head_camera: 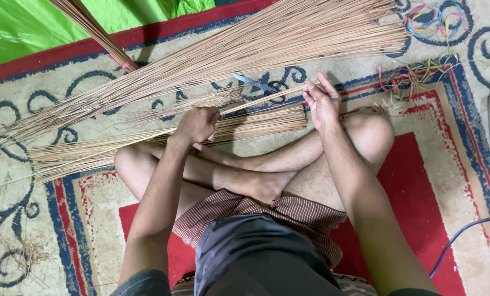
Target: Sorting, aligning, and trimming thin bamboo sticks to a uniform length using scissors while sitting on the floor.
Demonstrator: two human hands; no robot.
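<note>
**Two hands, one small bundle of sticks**

Looking down on a person seated cross-legged on a patterned carpet of cream, red and dark blue. The landmark is the small bundle of thin tan sticks held just above the knees. The left hand is curled into a fist, grip closed around the bundle's near end. The right hand is at the other end, fingers pinched together on the stick tips, grip closed there too. The bundle runs slanted between the two hands, rising toward the right hand.

Just below the held bundle, touching the shins, lies a flat sheaf of cut tan sticks, spreading out leftward across the carpet. Above the bundle, a big fan of long tan sticks sweeps from the left edge up to the top right. Between that fan and the held bundle sits a pair of scissors with dark handles, blades pointing left. Further up and left of the bundle, a tied stick bunch with a pink binding leans out of the frame, over a bright green sheet. Right of the bundle, beyond the right hand, coloured rubber bands lie scattered in loops. Far lower right, a blue cable snakes along the carpet.
</note>
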